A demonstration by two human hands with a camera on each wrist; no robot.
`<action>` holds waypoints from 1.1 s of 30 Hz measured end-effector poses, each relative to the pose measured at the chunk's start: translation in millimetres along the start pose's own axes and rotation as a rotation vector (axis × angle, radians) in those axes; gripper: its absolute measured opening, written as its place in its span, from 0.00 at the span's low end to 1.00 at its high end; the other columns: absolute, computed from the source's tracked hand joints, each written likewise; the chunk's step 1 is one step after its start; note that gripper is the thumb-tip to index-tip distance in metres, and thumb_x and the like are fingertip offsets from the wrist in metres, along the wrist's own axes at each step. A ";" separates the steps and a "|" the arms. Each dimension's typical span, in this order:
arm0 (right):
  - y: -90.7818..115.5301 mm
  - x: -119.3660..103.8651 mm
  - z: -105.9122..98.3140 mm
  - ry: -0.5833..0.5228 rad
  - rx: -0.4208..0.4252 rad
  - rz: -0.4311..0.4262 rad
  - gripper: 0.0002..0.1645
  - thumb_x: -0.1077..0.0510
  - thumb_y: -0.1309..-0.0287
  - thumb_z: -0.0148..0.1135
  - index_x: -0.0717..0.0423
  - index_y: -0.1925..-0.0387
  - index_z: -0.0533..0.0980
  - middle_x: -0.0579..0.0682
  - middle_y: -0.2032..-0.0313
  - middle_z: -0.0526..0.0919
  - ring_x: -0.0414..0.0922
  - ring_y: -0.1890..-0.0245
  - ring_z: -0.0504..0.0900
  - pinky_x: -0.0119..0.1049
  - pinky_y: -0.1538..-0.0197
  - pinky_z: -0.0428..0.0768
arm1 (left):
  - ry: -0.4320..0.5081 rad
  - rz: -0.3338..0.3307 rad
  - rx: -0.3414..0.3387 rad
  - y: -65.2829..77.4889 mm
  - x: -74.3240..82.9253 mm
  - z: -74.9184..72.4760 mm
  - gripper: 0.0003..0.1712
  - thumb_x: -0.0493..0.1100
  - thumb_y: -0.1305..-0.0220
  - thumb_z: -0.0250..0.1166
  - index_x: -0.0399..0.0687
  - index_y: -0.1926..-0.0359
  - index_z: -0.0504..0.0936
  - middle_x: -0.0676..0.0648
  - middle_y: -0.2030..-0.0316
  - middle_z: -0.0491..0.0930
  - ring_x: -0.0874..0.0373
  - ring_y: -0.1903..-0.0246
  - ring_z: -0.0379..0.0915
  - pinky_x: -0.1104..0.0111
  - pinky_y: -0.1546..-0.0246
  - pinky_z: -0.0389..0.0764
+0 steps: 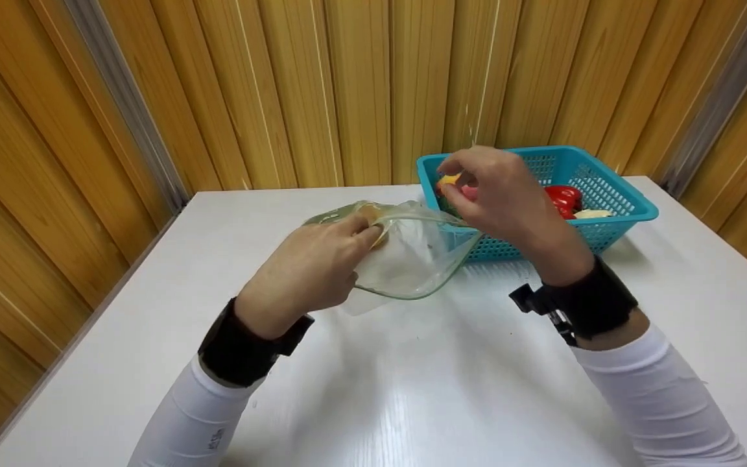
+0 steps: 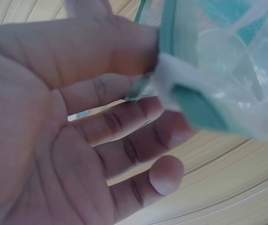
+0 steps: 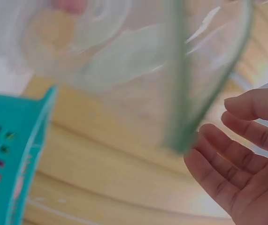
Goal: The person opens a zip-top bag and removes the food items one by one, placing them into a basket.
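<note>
A clear zip bag (image 1: 406,259) with a green rim hangs between the hands, its mouth spread wide. My left hand (image 1: 315,263) pinches the rim at the left side between thumb and fingers. In the left wrist view, the thumb of the left hand (image 2: 77,117) presses the green strip while the other fingers extend loosely. My right hand (image 1: 500,191) is at the bag's right corner, over the near left part of the basket. Its fingers, seen in the right wrist view, are loosely bent and touch the green corner; nothing is gripped in the right hand (image 3: 246,154).
Behind the bag, a turquoise plastic basket (image 1: 620,194) stands at the table's back right. It holds a red pepper-like item (image 1: 563,200), a pale piece (image 1: 592,214) and an orange-yellow item (image 1: 449,181). A wood-panelled wall (image 1: 360,91) rises behind the white table (image 1: 373,389).
</note>
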State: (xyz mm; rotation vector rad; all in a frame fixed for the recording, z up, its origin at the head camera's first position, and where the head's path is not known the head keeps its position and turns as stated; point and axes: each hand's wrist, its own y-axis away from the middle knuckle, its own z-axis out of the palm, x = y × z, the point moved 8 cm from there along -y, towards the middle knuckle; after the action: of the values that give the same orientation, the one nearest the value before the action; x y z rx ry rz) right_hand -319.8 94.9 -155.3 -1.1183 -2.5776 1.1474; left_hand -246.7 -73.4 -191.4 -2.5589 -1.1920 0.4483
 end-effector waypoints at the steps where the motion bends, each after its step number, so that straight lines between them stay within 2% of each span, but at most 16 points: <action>1: 2.6 -6.9 -3.1 -0.005 0.012 -0.017 0.12 0.63 0.45 0.71 0.61 0.57 0.82 0.57 0.61 0.86 0.50 0.66 0.84 0.45 0.60 0.85 | 0.000 -0.001 0.001 -0.2 -0.2 -0.1 0.30 0.28 0.52 0.68 0.46 0.44 0.78 0.47 0.49 0.78 0.46 0.62 0.81 0.52 0.62 0.84; 4: 10.0 -24.4 -7.6 -0.022 0.019 -0.053 0.11 0.63 0.45 0.71 0.60 0.58 0.82 0.54 0.62 0.86 0.48 0.67 0.83 0.43 0.61 0.85 | -0.003 0.001 0.006 -0.5 -0.6 -0.5 0.31 0.28 0.53 0.68 0.46 0.44 0.78 0.47 0.49 0.78 0.46 0.63 0.81 0.52 0.63 0.83; 9: 18.0 -46.2 -4.7 -0.033 -0.026 -0.094 0.12 0.62 0.45 0.72 0.58 0.58 0.82 0.53 0.61 0.87 0.46 0.65 0.84 0.41 0.59 0.85 | -0.010 -0.003 0.002 -0.5 -0.9 0.0 0.32 0.28 0.52 0.68 0.45 0.43 0.77 0.47 0.48 0.78 0.46 0.60 0.81 0.52 0.61 0.84; 14: 23.2 -59.1 3.7 -0.029 -0.080 -0.145 0.07 0.62 0.47 0.72 0.57 0.65 0.82 0.50 0.68 0.86 0.43 0.69 0.83 0.36 0.61 0.84 | -0.001 -0.014 -0.003 -1.3 -1.0 0.3 0.32 0.28 0.51 0.68 0.45 0.41 0.76 0.47 0.47 0.78 0.48 0.59 0.81 0.54 0.60 0.84; 17: 25.4 -62.0 16.4 -0.016 -0.149 -0.161 0.05 0.62 0.46 0.70 0.56 0.66 0.82 0.48 0.70 0.86 0.41 0.69 0.82 0.34 0.63 0.82 | -0.003 -0.011 0.001 -1.7 -0.3 0.3 0.31 0.28 0.51 0.67 0.45 0.42 0.76 0.48 0.48 0.78 0.48 0.62 0.81 0.55 0.64 0.84; 23: 27.3 -55.9 49.8 0.007 -0.345 -0.104 0.10 0.59 0.44 0.68 0.58 0.60 0.83 0.50 0.65 0.88 0.45 0.68 0.83 0.37 0.64 0.82 | -0.011 -0.012 0.001 -2.2 1.5 1.8 0.30 0.28 0.50 0.66 0.44 0.43 0.77 0.47 0.47 0.77 0.50 0.64 0.80 0.57 0.66 0.84; 33: 29.0 -57.5 79.8 0.090 -0.527 -0.059 0.22 0.51 0.38 0.65 0.57 0.46 0.79 0.52 0.54 0.87 0.48 0.58 0.85 0.42 0.51 0.84 | -0.019 -0.009 0.011 -4.5 2.3 1.0 0.29 0.27 0.51 0.64 0.44 0.44 0.76 0.48 0.48 0.77 0.50 0.62 0.80 0.55 0.66 0.84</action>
State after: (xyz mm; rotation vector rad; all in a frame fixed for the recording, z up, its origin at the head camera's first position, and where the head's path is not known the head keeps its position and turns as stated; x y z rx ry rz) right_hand -290.6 21.6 -220.9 -1.1295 -2.8958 0.3915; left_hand -248.8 -68.7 -190.9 -2.5444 -1.2036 0.4774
